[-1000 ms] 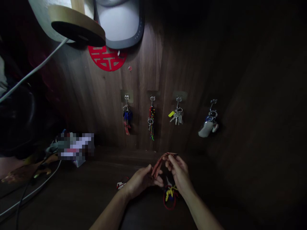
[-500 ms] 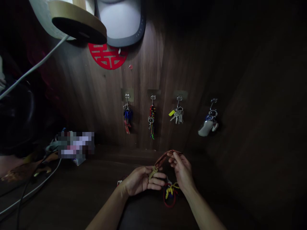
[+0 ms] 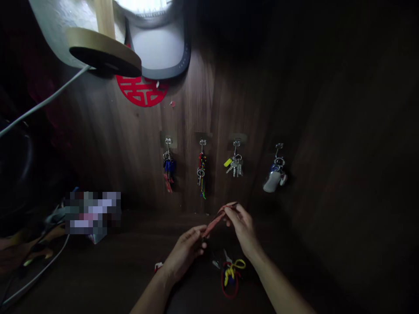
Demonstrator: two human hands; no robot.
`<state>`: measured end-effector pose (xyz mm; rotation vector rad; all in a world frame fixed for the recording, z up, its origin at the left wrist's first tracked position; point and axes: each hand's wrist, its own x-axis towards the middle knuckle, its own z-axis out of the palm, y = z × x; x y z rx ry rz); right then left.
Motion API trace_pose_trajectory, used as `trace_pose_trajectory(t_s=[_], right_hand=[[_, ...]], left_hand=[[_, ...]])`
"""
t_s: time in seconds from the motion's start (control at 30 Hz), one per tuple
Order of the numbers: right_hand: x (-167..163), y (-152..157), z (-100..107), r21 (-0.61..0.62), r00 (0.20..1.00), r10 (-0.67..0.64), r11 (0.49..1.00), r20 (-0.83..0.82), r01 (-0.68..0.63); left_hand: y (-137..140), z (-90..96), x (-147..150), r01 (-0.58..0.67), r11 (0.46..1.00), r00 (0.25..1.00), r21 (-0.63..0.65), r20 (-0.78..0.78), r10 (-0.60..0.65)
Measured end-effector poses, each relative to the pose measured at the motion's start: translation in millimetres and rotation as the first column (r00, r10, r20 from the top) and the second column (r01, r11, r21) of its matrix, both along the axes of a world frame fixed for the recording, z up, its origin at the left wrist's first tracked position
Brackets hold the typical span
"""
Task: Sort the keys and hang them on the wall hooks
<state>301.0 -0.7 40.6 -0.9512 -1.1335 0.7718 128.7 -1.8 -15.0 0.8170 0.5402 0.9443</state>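
Note:
A reddish-brown braided strap [image 3: 214,223] stretches between my two hands above the dark wooden surface. My left hand [image 3: 185,250] is closed around its lower end; the brass-coloured key there is hidden by my fingers. Higher up and to the right, my right hand [image 3: 242,225] pinches the strap's upper end between thumb and fingers. Below and between the hands lies a bunch of keys with yellow and red cords [image 3: 230,275]. A small red-and-white item [image 3: 158,265] shows partly beside my left wrist.
Four-hook row aside, several key bunches hang on the wall: blue-and-red keys [image 3: 169,168], beaded keys [image 3: 202,172], keys with a yellow tag [image 3: 235,165] and a white fob [image 3: 273,181]. A lamp base [image 3: 104,54] overhangs upper left. A white cable [image 3: 46,100] and blurred box [image 3: 98,213] are left.
My left hand has turned over and closed on the strap's lower end, covering the key that lay in its open palm. The camera view has tilted up slightly.

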Motion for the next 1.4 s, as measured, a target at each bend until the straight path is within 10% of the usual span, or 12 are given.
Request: trace_pose_trajectory(t_s=[0.27, 0.67, 1.0, 1.4], right_hand=[[-22, 32, 68, 0.061, 0.959, 0.158, 0.982, 0.236, -0.177], [-48, 89, 145, 0.251, 0.971, 0.022, 0.965, 0.240, -0.083], [-43, 106, 136, 0.119, 0.987, -0.016, 0.993, 0.158, -0.003], [-32, 72, 76, 0.106, 0.996, 0.038, 0.993, 0.082, -0.047]], left_hand=[[15, -8.8, 0, -0.372, 0.922, 0.905, 0.109, -0.177, 0.386], [23, -15.2, 0, -0.455, 0.879, 0.856, 0.143, -0.203, 0.476], [22, -11.6, 0, -0.444, 0.883, 0.858, 0.155, -0.211, 0.468], [22, -13.5, 0, -0.451, 0.879, 0.854, 0.157, -0.209, 0.476]])
